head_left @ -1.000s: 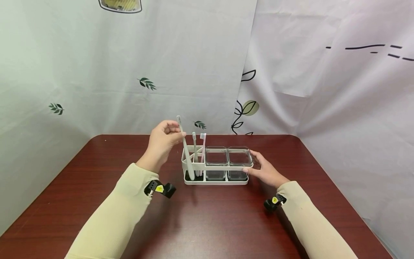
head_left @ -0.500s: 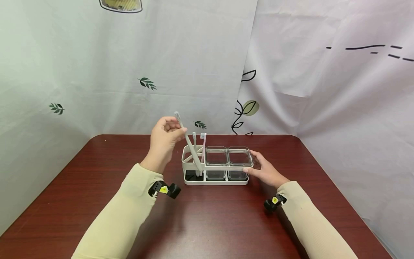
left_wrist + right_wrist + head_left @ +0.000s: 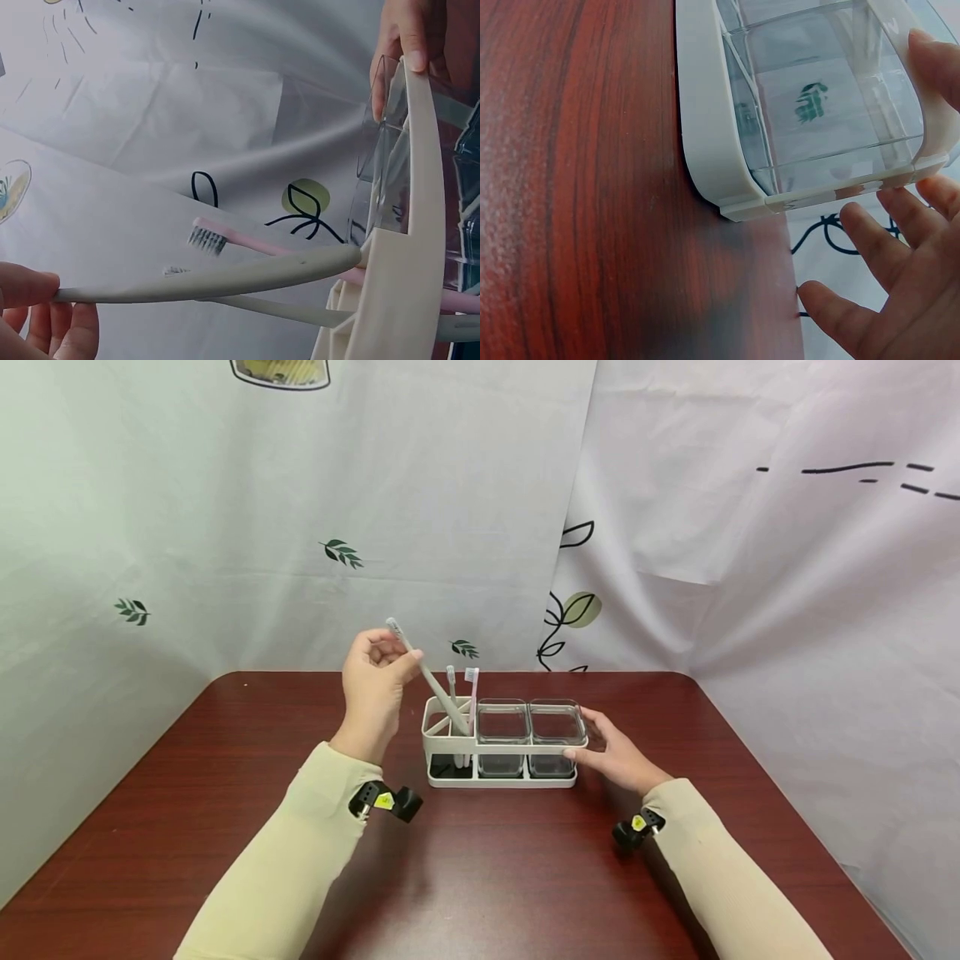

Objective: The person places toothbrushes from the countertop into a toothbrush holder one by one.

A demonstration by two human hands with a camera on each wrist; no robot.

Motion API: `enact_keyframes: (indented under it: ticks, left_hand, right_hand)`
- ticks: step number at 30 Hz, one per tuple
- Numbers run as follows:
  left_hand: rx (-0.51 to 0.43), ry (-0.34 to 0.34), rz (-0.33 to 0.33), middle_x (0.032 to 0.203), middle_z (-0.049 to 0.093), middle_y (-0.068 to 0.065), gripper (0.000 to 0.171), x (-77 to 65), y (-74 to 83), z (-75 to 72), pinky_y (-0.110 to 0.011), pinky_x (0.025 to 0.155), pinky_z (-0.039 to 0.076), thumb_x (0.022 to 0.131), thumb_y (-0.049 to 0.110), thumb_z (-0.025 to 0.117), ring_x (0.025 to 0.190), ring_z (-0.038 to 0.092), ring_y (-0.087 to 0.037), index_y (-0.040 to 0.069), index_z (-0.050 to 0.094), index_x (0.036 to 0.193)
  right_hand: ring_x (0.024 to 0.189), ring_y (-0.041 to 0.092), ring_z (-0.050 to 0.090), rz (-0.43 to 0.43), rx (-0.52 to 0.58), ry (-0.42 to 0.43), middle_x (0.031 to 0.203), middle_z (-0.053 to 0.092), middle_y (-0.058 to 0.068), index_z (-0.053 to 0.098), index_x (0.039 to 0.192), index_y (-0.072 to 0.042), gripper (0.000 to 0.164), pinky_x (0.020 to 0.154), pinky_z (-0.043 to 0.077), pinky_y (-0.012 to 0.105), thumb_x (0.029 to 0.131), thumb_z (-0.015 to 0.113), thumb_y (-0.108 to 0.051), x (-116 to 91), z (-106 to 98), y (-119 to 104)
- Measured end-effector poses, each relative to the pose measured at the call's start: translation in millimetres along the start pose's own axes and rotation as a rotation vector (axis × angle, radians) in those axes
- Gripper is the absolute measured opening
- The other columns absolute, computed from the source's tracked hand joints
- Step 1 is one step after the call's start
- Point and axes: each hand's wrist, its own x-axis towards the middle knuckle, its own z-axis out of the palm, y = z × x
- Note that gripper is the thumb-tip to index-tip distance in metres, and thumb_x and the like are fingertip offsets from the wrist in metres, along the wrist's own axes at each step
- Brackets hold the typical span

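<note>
A pale grey toothbrush (image 3: pixel 431 680) is pinched near its upper end by my left hand (image 3: pixel 372 693). It slants down to the right, and its thick lower end sits right at the top rim in the left wrist view. Below is a white toothbrush holder (image 3: pixel 517 749), with a pink toothbrush (image 3: pixel 473 697) and a second grey toothbrush (image 3: pixel 452 678) standing in its divided left part. My right hand (image 3: pixel 621 758) grips the holder's right end, thumb on the upper rail in the right wrist view and fingers around the end.
Two clear square cups, a left cup (image 3: pixel 502 724) and a right cup (image 3: pixel 556 724), fill the rest of the holder. The dark red tabletop (image 3: pixel 495 877) ends just behind it, at a white patterned curtain (image 3: pixel 450 510).
My left hand has raised the grey toothbrush; its lower end went from low at the holder's front up to the rim, and the brush tilts more. The right hand stays put.
</note>
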Motion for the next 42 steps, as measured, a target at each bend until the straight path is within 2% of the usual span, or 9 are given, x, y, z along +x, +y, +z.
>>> enact_keyframes:
  ticks: [7, 10, 16, 20, 24, 32, 42]
  left_hand:
    - [0.042, 0.037, 0.062, 0.079, 0.054, 0.001, 0.036, -0.4, -10.8, 1.9, -0.018, 0.063, 0.052, 0.078, -0.02, 0.064, 0.072, 0.053, -0.01, 0.011, 0.051, 0.091]
    - [0.051, 0.04, 0.073, 0.08, 0.054, 0.001, 0.034, -1.4, -14.9, 3.0, -0.017, 0.064, 0.051, 0.077, -0.02, 0.064, 0.073, 0.052, -0.009, 0.009, 0.052, 0.092]
    - [0.133, 0.025, 0.082, 0.083, 0.054, 0.001, 0.03, -4.9, -22.2, 3.3, -0.017, 0.066, 0.051, 0.08, -0.016, 0.065, 0.075, 0.052, -0.01, 0.008, 0.052, 0.094]
    - [0.141, 0.033, 0.097, 0.081, 0.053, 0.001, 0.03, -6.9, -28.3, 4.9, -0.016, 0.063, 0.049, 0.077, -0.018, 0.065, 0.072, 0.052, -0.009, 0.006, 0.053, 0.092]
    - [0.159, 0.041, 0.097, 0.08, 0.053, 0.001, 0.029, -10.3, -33.4, 5.7, -0.016, 0.063, 0.047, 0.076, -0.018, 0.065, 0.071, 0.052, -0.008, 0.004, 0.054, 0.091]
    - [0.231, 0.027, 0.067, 0.085, 0.052, -0.001, 0.025, -16.8, -40.4, 3.7, -0.016, 0.067, 0.047, 0.08, -0.013, 0.065, 0.077, 0.052, -0.009, 0.002, 0.053, 0.096]
    - [0.302, 0.006, 0.101, 0.085, 0.052, -0.003, 0.023, -22.5, -50.2, 4.8, -0.017, 0.068, 0.045, 0.082, -0.011, 0.066, 0.078, 0.052, -0.011, -0.002, 0.054, 0.099]
  right_hand:
    - [0.135, 0.038, 0.038, 0.005, 0.007, -0.003, 0.147, 0.037, 0.022, 0.023, 0.15, -0.004, 0.081, 0.107, 0.035, 0.055, 0.088, 0.072, -0.022, -0.3, -0.3, -0.6]
    - [0.135, 0.038, 0.037, 0.013, 0.009, -0.003, 0.147, 0.037, 0.022, 0.023, 0.15, -0.004, 0.082, 0.107, 0.035, 0.055, 0.088, 0.072, -0.023, -0.5, -0.4, -0.9]
    - [0.135, 0.037, 0.037, 0.023, 0.003, -0.003, 0.147, 0.038, 0.02, 0.023, 0.15, -0.005, 0.082, 0.107, 0.036, 0.055, 0.087, 0.073, -0.024, -0.3, -1.3, -1.2]
    - [0.135, 0.037, 0.037, 0.019, -0.004, -0.001, 0.148, 0.038, 0.02, 0.023, 0.15, -0.005, 0.083, 0.106, 0.036, 0.055, 0.087, 0.073, -0.024, -0.3, -1.8, -0.9]
    - [0.136, 0.037, 0.037, 0.02, -0.008, 0.001, 0.148, 0.037, 0.02, 0.023, 0.15, -0.004, 0.082, 0.106, 0.036, 0.055, 0.087, 0.073, -0.024, -0.4, -1.6, -1.0]
    - [0.134, 0.038, 0.039, 0.021, -0.024, 0.007, 0.147, 0.039, 0.022, 0.024, 0.15, -0.004, 0.081, 0.106, 0.037, 0.054, 0.087, 0.072, -0.023, -0.9, -1.3, -1.0]
    - [0.134, 0.038, 0.039, 0.016, -0.012, 0.006, 0.147, 0.038, 0.022, 0.024, 0.15, -0.004, 0.081, 0.106, 0.036, 0.054, 0.088, 0.072, -0.023, -0.3, -0.3, -0.7]
